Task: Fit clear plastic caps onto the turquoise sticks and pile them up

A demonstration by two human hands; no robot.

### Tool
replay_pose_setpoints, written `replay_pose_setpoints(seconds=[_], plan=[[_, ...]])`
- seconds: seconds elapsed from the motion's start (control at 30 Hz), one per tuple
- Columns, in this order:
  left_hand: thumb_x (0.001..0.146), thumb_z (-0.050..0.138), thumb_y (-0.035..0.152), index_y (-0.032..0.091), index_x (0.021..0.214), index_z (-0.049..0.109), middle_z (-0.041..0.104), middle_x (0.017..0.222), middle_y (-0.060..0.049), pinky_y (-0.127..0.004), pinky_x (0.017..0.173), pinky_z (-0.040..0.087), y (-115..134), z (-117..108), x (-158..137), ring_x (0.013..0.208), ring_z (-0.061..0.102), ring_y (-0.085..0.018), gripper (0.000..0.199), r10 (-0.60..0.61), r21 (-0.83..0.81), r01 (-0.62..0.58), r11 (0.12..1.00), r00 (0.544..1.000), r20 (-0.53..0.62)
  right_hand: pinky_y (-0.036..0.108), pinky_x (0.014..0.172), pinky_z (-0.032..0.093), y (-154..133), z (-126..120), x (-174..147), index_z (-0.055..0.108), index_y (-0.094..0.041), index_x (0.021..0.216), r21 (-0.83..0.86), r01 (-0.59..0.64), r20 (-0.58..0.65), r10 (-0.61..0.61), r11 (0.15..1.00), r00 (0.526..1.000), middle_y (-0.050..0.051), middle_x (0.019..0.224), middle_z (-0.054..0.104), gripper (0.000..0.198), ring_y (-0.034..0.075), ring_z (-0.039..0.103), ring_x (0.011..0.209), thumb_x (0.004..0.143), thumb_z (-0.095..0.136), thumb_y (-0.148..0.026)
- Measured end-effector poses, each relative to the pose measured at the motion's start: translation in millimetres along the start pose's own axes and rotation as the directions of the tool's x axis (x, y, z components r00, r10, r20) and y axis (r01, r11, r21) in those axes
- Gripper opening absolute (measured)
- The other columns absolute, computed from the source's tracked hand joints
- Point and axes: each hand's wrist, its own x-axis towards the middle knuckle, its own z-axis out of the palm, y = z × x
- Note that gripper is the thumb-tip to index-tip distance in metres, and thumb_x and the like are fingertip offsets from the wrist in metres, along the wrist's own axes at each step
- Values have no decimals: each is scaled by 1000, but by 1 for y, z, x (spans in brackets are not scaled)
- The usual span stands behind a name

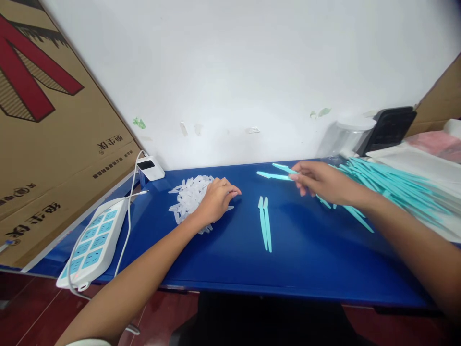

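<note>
Two turquoise eyebrow razors (283, 173) are pinched between the thumb and fingers of my right hand (320, 181), above the table, their blade ends pointing left. Another pair of turquoise razors (265, 225) lies side by side on the blue table, roughly parallel. My left hand (218, 199) is over the right side of a heap of translucent white caps (190, 194). Its fingers are drawn together with the thumb; anything between them is hidden. Behind my right hand spreads a large pile of turquoise razors (392, 185), partly covered by my forearm.
At the left on the blue table (230, 269) are a white power strip (95, 240) with cables and a small white device (151, 168). A cardboard box (65, 144) stands beyond them. A lidded clear jar (351, 137) and a black object (392, 127) stand at the back right.
</note>
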Motion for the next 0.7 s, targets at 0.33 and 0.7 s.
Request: replay_pose_setpoints(seconds=[0.33, 0.7], plan=[[83, 83, 53, 17, 105, 79, 76, 94, -8, -29, 73, 53, 4, -7, 4, 83, 67, -17, 42, -408, -729, 258, 634, 912, -32, 30, 61, 42, -10, 21, -4, 69, -21, 94, 68, 124, 21, -126, 990, 992, 6, 89, 73, 54, 16, 57, 66, 97, 55, -73], [85, 81, 56, 17, 102, 82, 67, 82, -4, -27, 68, 47, 8, -7, 4, 72, 55, -12, 42, -413, -790, 279, 546, 910, 36, 33, 71, 46, -9, 27, -5, 71, -23, 92, 70, 171, 33, -174, 983, 984, 5, 88, 76, 48, 22, 67, 79, 97, 58, -70]])
